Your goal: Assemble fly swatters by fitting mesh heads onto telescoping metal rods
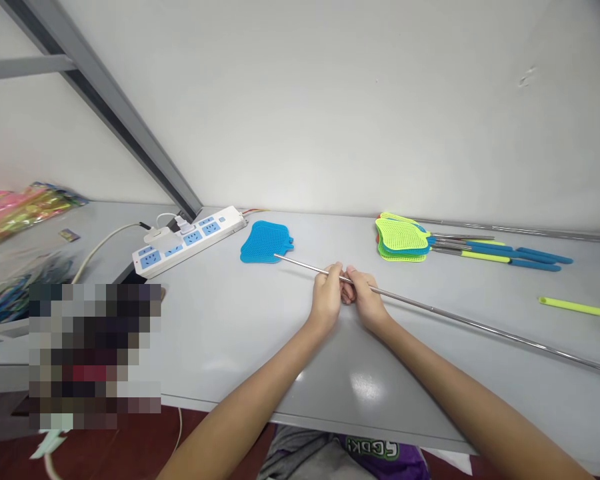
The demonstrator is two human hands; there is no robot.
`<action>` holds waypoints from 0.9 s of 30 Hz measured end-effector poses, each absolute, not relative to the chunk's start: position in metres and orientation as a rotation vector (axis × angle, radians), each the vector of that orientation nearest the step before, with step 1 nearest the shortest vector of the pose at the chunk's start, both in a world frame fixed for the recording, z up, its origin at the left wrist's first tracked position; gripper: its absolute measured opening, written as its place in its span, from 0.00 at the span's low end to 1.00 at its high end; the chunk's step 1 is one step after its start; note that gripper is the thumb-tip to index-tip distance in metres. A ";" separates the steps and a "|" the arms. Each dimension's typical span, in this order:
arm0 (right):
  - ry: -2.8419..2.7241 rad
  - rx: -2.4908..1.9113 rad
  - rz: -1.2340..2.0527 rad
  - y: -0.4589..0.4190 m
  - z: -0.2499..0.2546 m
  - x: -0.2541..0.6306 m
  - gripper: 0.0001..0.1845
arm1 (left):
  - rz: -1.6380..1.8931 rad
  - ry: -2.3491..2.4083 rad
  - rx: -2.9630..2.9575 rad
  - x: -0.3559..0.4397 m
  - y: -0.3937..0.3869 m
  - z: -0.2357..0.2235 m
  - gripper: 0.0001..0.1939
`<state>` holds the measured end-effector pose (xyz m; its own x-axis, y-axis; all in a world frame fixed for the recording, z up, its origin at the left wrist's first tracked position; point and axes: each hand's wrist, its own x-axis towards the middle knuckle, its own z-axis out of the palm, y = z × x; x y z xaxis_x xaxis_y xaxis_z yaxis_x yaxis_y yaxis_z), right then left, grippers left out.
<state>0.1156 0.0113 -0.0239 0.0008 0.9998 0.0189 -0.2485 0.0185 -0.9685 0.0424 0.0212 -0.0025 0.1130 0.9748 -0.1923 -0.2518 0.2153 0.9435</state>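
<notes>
Both of my hands pinch a thin steel rod [430,313] over the grey table [230,333], side by side at mid-table. My left hand [326,297] and my right hand [366,300] nearly touch, and their fingers hide the rod's middle. Its far tip reaches the edge of a blue mesh fly swatter head [265,241]. Farther right lie a stack of green swatter heads [397,239] and several rods with blue and yellow-green grips [500,252]. A loose yellow-green grip [573,306] rests apart from them.
A white power strip [187,240] with plugged-in cords stands at the back left. Shiny plastic bags [25,212] lie at the far left, next to a pixelated blur [95,353]. Long metal rods [520,230] run along the wall at the back right.
</notes>
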 end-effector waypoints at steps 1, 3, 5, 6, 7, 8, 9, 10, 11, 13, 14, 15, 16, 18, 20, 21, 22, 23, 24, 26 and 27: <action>-1.024 -1.007 1.310 0.011 -0.024 0.116 0.26 | 1.102 1.045 0.916 0.042 0.022 -0.003 0.19; -1.008 -0.998 1.323 0.011 -0.024 0.116 0.26 | 1.090 1.041 0.919 0.042 0.023 -0.005 0.19; -0.991 -0.980 1.339 0.012 -0.025 0.116 0.26 | 1.077 1.041 0.923 0.042 0.023 -0.005 0.20; -0.982 -0.969 1.347 0.012 -0.025 0.117 0.26 | 1.068 1.042 0.932 0.041 0.023 -0.005 0.20; -0.972 -0.961 1.353 0.013 -0.026 0.118 0.26 | 1.058 1.044 0.947 0.041 0.023 -0.005 0.21; -0.960 -0.956 1.357 0.013 -0.027 0.118 0.26 | 1.050 1.046 0.965 0.041 0.023 -0.005 0.21; -0.948 -0.954 1.359 0.014 -0.028 0.119 0.26 | 1.045 1.049 0.980 0.041 0.023 -0.005 0.22; -0.938 -0.955 1.361 0.015 -0.029 0.120 0.26 | 1.043 1.049 0.989 0.042 0.022 -0.004 0.22; -0.927 -0.955 1.360 0.015 -0.029 0.120 0.26 | 1.046 1.047 0.989 0.042 0.022 -0.004 0.23; -0.898 -0.955 1.358 0.016 -0.030 0.121 0.25 | 1.058 1.046 0.977 0.043 0.021 -0.004 0.23; -0.878 -0.954 1.359 0.016 -0.029 0.121 0.25 | 1.062 1.046 0.978 0.043 0.020 -0.004 0.22; -0.853 -0.954 1.356 0.016 -0.029 0.121 0.25 | 1.066 1.050 0.993 0.043 0.019 -0.005 0.22; -0.827 -0.954 1.353 0.016 -0.028 0.121 0.24 | 1.068 1.057 1.028 0.043 0.019 -0.005 0.21; -0.777 -0.957 1.348 0.017 -0.027 0.122 0.24 | 1.071 1.078 1.148 0.043 0.016 -0.005 0.20; -0.746 -0.965 1.337 0.017 -0.027 0.122 0.23 | 1.079 1.101 1.289 0.042 0.012 -0.004 0.20; -0.740 -0.977 1.326 0.017 -0.027 0.123 0.22 | 1.090 1.113 1.349 0.042 0.009 -0.003 0.20; -0.744 -0.991 1.321 0.017 -0.027 0.123 0.22 | 1.092 1.112 1.399 0.042 0.006 -0.002 0.21; -0.759 -1.009 1.322 0.017 -0.028 0.123 0.21 | 1.104 1.111 1.440 0.042 0.002 0.000 0.21; -0.785 -1.029 1.332 0.017 -0.029 0.124 0.22 | 1.107 1.108 1.480 0.043 -0.002 0.001 0.20; -0.850 -1.052 1.392 0.017 -0.030 0.124 0.22 | 1.114 1.091 1.562 0.044 -0.010 0.005 0.19; -0.882 -1.051 1.425 0.017 -0.031 0.124 0.22 | 1.149 1.080 1.603 0.045 -0.014 0.007 0.18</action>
<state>0.1238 0.0166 -0.0306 -0.0021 0.9921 -0.1252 -0.3303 -0.1189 -0.9364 0.0449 -0.0137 0.0072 0.2001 0.9550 0.2188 0.1592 -0.2521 0.9545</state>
